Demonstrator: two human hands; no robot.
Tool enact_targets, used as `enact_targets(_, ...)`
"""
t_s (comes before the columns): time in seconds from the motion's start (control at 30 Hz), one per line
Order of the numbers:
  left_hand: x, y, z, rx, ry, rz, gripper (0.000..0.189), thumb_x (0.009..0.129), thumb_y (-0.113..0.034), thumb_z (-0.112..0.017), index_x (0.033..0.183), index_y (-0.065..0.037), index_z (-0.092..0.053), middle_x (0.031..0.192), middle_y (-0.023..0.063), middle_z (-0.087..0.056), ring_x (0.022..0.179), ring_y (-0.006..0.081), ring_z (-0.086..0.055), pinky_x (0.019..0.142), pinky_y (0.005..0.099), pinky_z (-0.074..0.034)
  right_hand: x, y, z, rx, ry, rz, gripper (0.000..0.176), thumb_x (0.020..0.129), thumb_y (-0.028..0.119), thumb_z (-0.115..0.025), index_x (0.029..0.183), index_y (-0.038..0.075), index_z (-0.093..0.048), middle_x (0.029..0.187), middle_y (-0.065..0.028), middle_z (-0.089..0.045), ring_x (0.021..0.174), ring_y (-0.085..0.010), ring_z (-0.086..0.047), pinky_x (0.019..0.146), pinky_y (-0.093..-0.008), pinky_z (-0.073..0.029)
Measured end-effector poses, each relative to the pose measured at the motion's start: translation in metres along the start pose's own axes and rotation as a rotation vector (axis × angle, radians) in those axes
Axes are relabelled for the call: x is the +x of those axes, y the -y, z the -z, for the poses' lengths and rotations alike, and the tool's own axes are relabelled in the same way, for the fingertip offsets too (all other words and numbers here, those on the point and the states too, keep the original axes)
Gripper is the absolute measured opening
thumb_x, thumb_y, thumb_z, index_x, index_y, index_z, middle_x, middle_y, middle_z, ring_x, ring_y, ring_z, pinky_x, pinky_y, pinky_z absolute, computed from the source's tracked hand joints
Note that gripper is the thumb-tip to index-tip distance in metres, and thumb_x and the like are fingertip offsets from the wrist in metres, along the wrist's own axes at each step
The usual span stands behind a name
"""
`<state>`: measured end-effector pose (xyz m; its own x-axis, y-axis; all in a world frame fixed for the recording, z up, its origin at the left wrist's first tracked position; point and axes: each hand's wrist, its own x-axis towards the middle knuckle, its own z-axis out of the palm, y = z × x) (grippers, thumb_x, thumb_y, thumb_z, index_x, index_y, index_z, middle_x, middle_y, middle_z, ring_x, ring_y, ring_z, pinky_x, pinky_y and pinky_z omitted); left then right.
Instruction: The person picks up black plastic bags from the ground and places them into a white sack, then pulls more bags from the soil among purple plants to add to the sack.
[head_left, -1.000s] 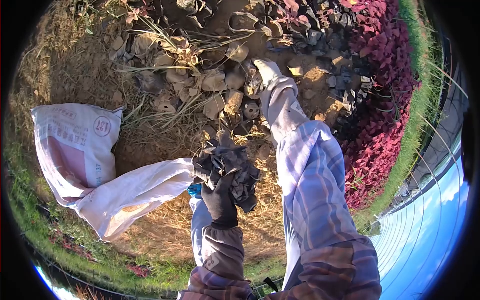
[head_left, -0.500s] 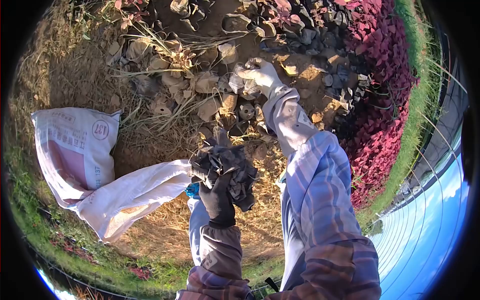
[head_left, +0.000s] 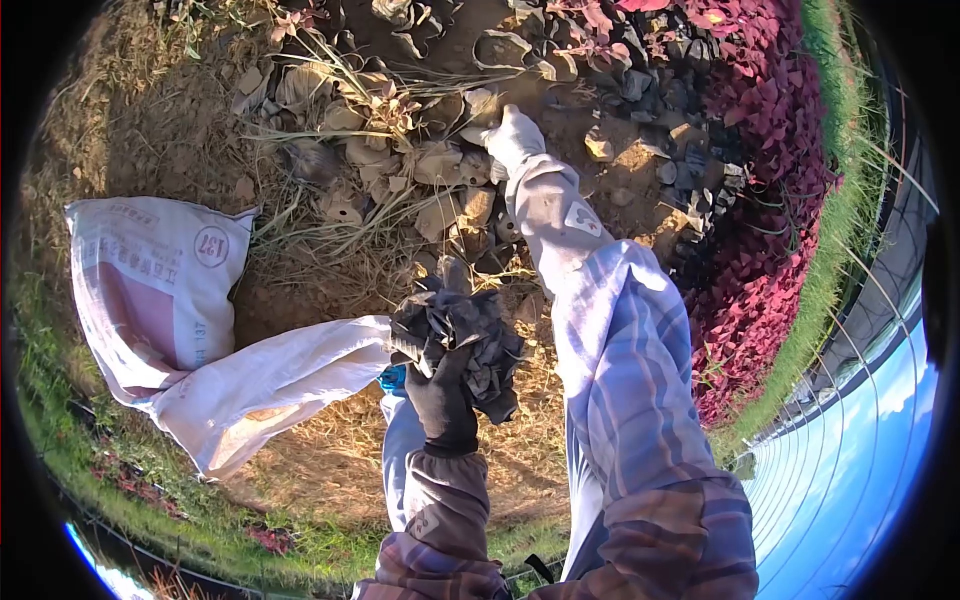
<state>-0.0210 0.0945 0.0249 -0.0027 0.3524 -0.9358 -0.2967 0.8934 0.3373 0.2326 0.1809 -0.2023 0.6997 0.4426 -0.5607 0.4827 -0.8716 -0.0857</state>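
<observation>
My left hand [head_left: 443,405], in a dark glove, is closed around a thick bundle of crumpled black plastic nursery bags [head_left: 465,335] in front of my legs. Farther out, my right hand [head_left: 513,138], in a pale glove, reaches down to the ground among dusty used nursery bags [head_left: 437,163]. Its fingers look curled together beside a tan bag [head_left: 483,104], but their tips are partly hidden, so I cannot make out what they grip.
To the left lies a white woven sack [head_left: 215,285] with printing, its loose end stretching towards my left hand. Dry stalks [head_left: 340,215] litter the soil. Red-leaved plants [head_left: 765,270] line the right side, beside more dark bags [head_left: 690,165].
My right hand has moved left and slightly outward across the used bags. The view has shifted a little. My left hand still holds the black bundle.
</observation>
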Motion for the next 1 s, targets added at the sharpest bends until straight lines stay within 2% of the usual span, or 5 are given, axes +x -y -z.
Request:
enact_targets(0.43,0.001,-0.004,0.001,-0.069,-0.023,0.01,0.038,0.074,0.009,-0.062,0.111,0.005,-0.056,0.101,0.0096,-0.063,0.086,0.0198,-0.065,0.075,0.0308,-0.054,0.037,-0.068,-0.013,0.617,0.174,-0.084,0.051,0.068,0.043,-0.076,0.097,0.001,-0.069,0.091,-0.0179,-0.069,0.086,-0.0282,-0.067,0.075,-0.0341,-0.049)
enact_targets(0.53,0.0,-0.002,-0.003,-0.049,0.004,-0.011,0.042,0.074,0.003,-0.062,0.116,0.004,-0.056,0.104,0.0108,-0.063,0.089,0.0212,-0.064,0.077,0.032,-0.053,-0.003,-0.073,0.034,1.239,0.249,0.051,0.027,0.077,0.016,-0.073,0.094,-0.004,-0.068,0.09,-0.0108,-0.07,0.083,-0.016,-0.066,0.075,-0.0261,-0.049)
enact_targets(0.6,-0.001,0.002,-0.002,-0.011,0.011,-0.018,0.044,0.074,0.0,-0.062,0.118,0.003,-0.056,0.106,0.0113,-0.063,0.091,0.0218,-0.064,0.078,0.0324,-0.053,-0.017,-0.088,0.064,0.865,0.171,0.421,0.019,0.083,0.008,-0.061,0.094,-0.006,-0.067,0.098,-0.0125,-0.068,0.086,-0.0174,-0.065,0.081,-0.0279,-0.049)
enact_targets(0.77,-0.003,0.014,0.001,0.01,0.018,-0.007,0.04,0.075,0.005,-0.061,0.115,0.004,-0.056,0.103,0.0094,-0.064,0.086,0.0188,-0.064,0.073,0.0295,-0.053,-0.017,-0.138,0.081,1.08,0.232,-0.12,0.016,0.075,0.009,-0.068,0.086,-0.002,-0.071,0.085,-0.009,-0.068,0.074,-0.017,-0.064,0.071,-0.0269,-0.049)
enact_targets(1.0,-0.012,0.037,0.002,0.073,0.095,0.014,0.039,0.074,0.006,-0.064,0.112,0.003,-0.055,0.1,0.0089,-0.064,0.082,0.0177,-0.065,0.069,0.0288,-0.054,-0.027,-0.192,0.09,1.403,0.054,-0.065,0.028,0.073,0.005,-0.064,0.099,-0.005,-0.065,0.084,-0.0117,-0.066,0.068,-0.0196,-0.062,0.065,-0.0276,-0.05)
